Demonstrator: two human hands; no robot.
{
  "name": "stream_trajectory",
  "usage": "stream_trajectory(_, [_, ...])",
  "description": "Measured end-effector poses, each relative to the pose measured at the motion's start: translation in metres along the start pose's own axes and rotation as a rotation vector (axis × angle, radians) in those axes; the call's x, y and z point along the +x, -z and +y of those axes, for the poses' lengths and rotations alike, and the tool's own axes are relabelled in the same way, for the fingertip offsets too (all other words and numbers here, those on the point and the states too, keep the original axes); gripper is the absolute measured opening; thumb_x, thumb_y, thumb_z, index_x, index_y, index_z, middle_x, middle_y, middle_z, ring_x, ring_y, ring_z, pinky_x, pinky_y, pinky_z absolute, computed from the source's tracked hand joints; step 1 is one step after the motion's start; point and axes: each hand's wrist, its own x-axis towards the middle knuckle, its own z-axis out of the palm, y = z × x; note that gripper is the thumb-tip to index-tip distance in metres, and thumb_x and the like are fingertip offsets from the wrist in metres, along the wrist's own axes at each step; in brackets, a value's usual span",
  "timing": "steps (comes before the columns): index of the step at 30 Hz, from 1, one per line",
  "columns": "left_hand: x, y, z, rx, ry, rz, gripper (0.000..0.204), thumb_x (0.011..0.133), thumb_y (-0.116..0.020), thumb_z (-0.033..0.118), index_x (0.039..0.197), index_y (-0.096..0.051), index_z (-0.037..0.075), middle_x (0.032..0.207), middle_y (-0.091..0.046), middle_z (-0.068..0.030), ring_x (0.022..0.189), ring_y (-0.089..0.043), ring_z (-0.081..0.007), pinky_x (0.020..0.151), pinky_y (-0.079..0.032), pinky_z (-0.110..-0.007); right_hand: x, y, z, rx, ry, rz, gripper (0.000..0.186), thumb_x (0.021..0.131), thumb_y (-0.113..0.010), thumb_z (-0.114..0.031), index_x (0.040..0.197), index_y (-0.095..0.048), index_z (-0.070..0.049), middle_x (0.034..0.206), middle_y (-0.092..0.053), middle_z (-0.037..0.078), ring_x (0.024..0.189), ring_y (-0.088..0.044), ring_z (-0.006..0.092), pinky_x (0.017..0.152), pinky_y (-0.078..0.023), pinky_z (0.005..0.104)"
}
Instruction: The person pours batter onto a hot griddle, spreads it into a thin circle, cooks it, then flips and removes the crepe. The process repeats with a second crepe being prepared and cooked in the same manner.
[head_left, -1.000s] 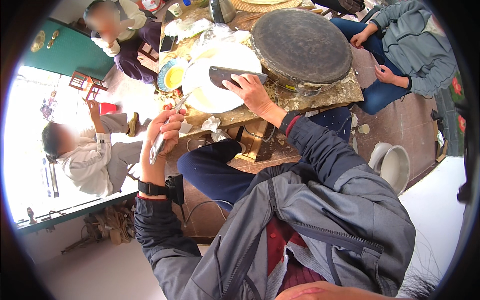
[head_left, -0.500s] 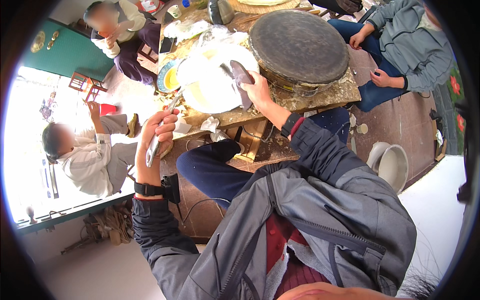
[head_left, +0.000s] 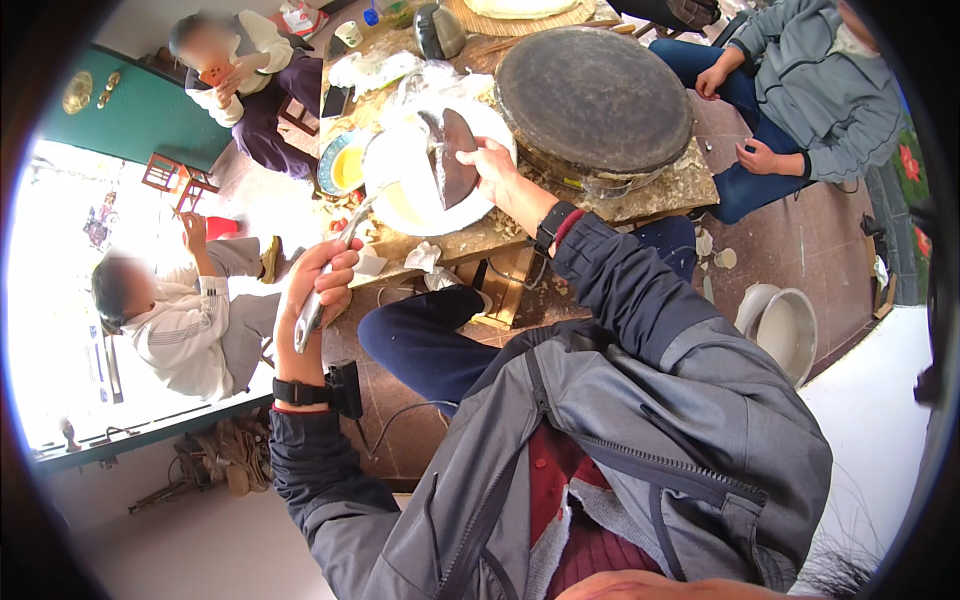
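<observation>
My left hand [head_left: 318,285] is closed round the handle of a long metal utensil [head_left: 348,230], whose far end reaches the left rim of a wide white basin of pale batter [head_left: 395,200]. My right hand [head_left: 492,172] grips a dark, flat scraper [head_left: 456,162], held nearly upright over that basin. Just left of the basin stands a blue-rimmed bowl [head_left: 329,172] of yellow liquid. A large, round, dark griddle [head_left: 592,100] sits to the right on the worn wooden table [head_left: 670,192].
Plastic bags [head_left: 360,70], a metal kettle [head_left: 440,38] and a woven mat [head_left: 485,25] lie farther back. Co-workers sit at upper left [head_left: 255,70], left [head_left: 190,330] and right [head_left: 820,100]. Metal basins [head_left: 785,335] are at lower right; a cable [head_left: 400,415] runs below.
The scraper in my right hand has swung from flat and crosswise to nearly upright, a little left of where it was half a second ago. My left hand has dropped slightly with the utensil.
</observation>
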Motion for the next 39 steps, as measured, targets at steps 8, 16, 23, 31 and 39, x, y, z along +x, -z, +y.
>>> stream_trajectory(8, [0.004, -0.013, -0.001, 0.087, -0.005, 0.067, 0.029, 0.101, -0.036, 0.014, 0.113, -0.043, -0.011, 0.072, -0.042, -0.0026, 0.043, -0.041, -0.0053, 0.032, -0.039, -0.02, -0.011, 0.005, -0.014, -0.07, -0.039, 0.042, 0.033, 0.072, -0.061, 0.005, 0.104, -0.056, -0.001, 0.094, -0.063, 0.012, 0.085, -0.062, 0.0252, 0.075, -0.052, 0.0407])
stream_trajectory(16, [0.043, -0.069, -0.005, 0.269, 0.11, -0.053, 0.024, 0.099, -0.04, 0.014, 0.107, -0.047, -0.009, 0.07, -0.044, -0.0002, 0.041, -0.038, -0.0025, 0.031, -0.037, -0.018, -0.044, 0.052, -0.078, -0.15, 0.205, 0.14, 0.031, 0.074, -0.062, 0.005, 0.103, -0.051, 0.0, 0.087, -0.059, 0.008, 0.074, -0.06, 0.0186, 0.064, -0.052, 0.0326])
stream_trajectory(23, [0.122, -0.144, -0.018, 0.41, 0.294, -0.195, 0.024, 0.099, -0.039, 0.013, 0.109, -0.045, -0.008, 0.071, -0.043, 0.0, 0.041, -0.037, -0.0028, 0.03, -0.034, -0.018, -0.065, 0.127, -0.139, -0.051, 0.523, 0.321, 0.028, 0.07, -0.069, -0.002, 0.094, -0.054, -0.001, 0.084, -0.057, 0.005, 0.071, -0.055, 0.0151, 0.059, -0.045, 0.029])
stream_trajectory(31, [0.212, -0.211, -0.053, 0.558, 0.453, -0.281, 0.019, 0.097, -0.043, 0.012, 0.103, -0.051, -0.004, 0.069, -0.047, 0.0016, 0.041, -0.038, -0.0024, 0.031, -0.033, -0.018, -0.067, 0.21, -0.176, 0.003, 0.632, 0.577, 0.023, 0.071, -0.072, -0.009, 0.084, -0.054, -0.003, 0.074, -0.053, 0.001, 0.06, -0.048, 0.0101, 0.05, -0.038, 0.0266])
stream_trajectory(39, [0.258, -0.246, -0.071, 0.811, 0.453, -0.292, 0.016, 0.095, -0.046, 0.01, 0.101, -0.051, -0.004, 0.067, -0.047, 0.0009, 0.041, -0.036, -0.0022, 0.032, -0.031, -0.018, -0.056, 0.253, -0.185, -0.127, 0.577, 0.813, 0.025, 0.063, -0.072, -0.009, 0.076, -0.052, 0.0, 0.071, -0.057, 0.007, 0.063, -0.054, 0.0178, 0.056, -0.044, 0.0326])
